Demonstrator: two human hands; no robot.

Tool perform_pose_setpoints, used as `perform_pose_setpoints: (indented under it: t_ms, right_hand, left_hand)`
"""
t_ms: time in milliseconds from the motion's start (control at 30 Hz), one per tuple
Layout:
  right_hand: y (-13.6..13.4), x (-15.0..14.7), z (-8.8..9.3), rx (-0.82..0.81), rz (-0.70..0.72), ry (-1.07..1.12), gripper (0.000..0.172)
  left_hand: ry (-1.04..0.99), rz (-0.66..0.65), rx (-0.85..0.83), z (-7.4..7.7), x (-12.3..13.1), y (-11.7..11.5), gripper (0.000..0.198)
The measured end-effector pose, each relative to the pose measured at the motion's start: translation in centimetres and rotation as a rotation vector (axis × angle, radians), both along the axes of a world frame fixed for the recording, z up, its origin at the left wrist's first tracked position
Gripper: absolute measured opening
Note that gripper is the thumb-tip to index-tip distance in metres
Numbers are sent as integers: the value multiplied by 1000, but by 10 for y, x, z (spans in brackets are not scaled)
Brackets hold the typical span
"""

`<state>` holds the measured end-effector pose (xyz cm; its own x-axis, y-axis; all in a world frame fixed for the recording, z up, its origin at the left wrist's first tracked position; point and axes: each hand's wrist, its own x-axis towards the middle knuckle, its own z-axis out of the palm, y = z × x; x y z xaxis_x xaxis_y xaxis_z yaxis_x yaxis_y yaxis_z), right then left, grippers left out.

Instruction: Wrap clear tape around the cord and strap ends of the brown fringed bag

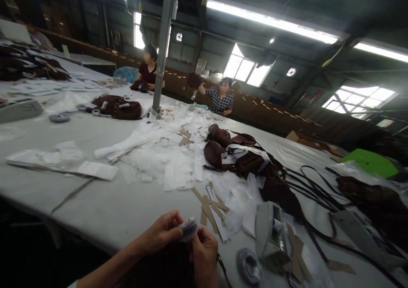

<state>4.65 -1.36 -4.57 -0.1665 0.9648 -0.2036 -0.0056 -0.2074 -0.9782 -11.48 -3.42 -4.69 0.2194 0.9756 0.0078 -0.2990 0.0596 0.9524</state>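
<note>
Near the table's front edge, my left hand (161, 235) pinches a small grey-white wrapped piece (189, 230) between thumb and fingers. It looks like a little roll or bundle, too blurred to name exactly. My right hand (204, 252) is closed against the right side of that piece; what its curled fingers grip is hidden. Dark brown material (162, 267) lies below both hands, in deep shadow. To the right of my hands, a roll of grey-white tape or strip (248, 266) lies on the table beside a grey tape dispenser (270, 232).
Cardboard strips (208, 209) and white paper scraps (178, 169) cover the table's middle. Brown leather bags (236, 152) with long straps spread rightward. A metal post (163, 46) rises at the table's far side. Two people work across the table. A green panel (369, 162) is at right.
</note>
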Motion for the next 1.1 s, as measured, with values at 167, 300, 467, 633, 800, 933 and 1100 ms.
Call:
perform_pose_setpoints:
  t_ms: [167,300,467,633,800,933,1100]
  right_hand:
    - [-12,7,10,-158,336,190,33]
    - [-15,9,-4,-281,110,244,48]
    - [-14,13,-20,-210,-88,55,56]
    - [-16,14,-4,-3,-21,-126,50]
    - [-22,18,11,-82,291,145,35]
    - [-27,18,-2,-208,232,248,48]
    - [-25,21,-20,109,45,-238,40]
  left_hand:
    - [-34,-24,-8,1,-4,-2,31]
    - [75,-33,4,-1,0,-5,29]
    - [78,-22,8,-8,7,-6,28]
    - [72,-48,24,-8,8,-8,29]
    - [-1,54,-2,-2,0,-9,29]
    - [13,30,7,1,4,-10,26]
    - [44,-34,18,-2,10,-14,19]
